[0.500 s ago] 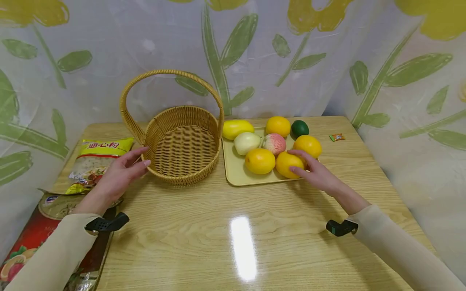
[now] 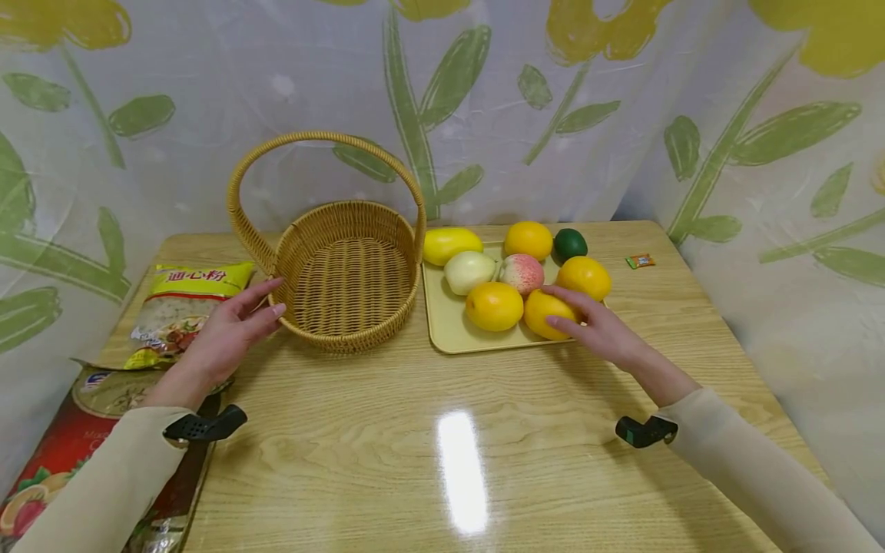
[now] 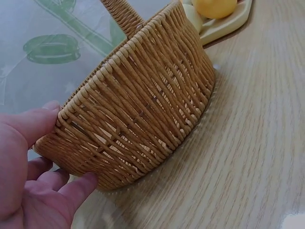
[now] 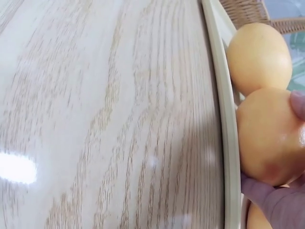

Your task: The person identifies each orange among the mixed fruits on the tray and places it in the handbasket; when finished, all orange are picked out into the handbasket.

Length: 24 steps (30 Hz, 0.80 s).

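Note:
My left hand (image 2: 231, 330) is at the left side of a round wicker basket (image 2: 387, 334) with a tall handle. In the left wrist view the thumb lies at the rim and the other fingers bend against the lower outer wall. Over the front right corner of a pale yellow tray (image 2: 449, 330), my right hand (image 2: 601, 326) grips an orange (image 4: 267, 138) between thumb and fingers; the hand hides its right part. Beside it sit another orange-yellow fruit (image 2: 494, 307), a pink-speckled peach (image 2: 522, 273) and a further orange (image 2: 585, 276).
The tray also bears a pale green fruit (image 2: 470, 273), a long yellow fruit (image 2: 452, 246) and an orange (image 2: 528, 240). A dark green fruit (image 2: 570, 244) and a small wrapped sweet (image 2: 641, 261) lie right. Left stand a pasta bag (image 2: 187, 299) and a red bag (image 2: 62, 438).
My right hand has shifted slightly left, its thumb closer over the orange. The left hand and the basket stay practically where they were.

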Each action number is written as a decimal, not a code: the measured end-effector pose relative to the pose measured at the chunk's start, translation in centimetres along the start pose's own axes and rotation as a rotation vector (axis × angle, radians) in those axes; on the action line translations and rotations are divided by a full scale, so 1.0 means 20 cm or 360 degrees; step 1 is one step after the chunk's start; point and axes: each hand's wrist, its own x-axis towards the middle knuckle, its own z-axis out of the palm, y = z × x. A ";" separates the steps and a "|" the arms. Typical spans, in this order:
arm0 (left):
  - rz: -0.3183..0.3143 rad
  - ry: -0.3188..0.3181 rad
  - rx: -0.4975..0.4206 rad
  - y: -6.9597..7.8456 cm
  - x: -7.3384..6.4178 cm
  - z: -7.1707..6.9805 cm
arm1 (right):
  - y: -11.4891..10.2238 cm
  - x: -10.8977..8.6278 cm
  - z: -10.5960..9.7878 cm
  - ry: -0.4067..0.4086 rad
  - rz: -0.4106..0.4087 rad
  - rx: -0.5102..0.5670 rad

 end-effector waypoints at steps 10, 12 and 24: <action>-0.0012 0.0003 -0.0019 0.01 0.00 0.00 | -0.01 0.01 -0.01 -0.0008 -0.0015 0.0036; -0.0015 0.0009 -0.0026 0.01 0.00 0.00 | -0.01 0.01 0.00 0.0008 -0.0021 0.0043; 0.0015 -0.0024 0.0023 0.01 -0.01 0.01 | -0.14 -0.01 -0.03 0.0159 -0.0111 -0.0125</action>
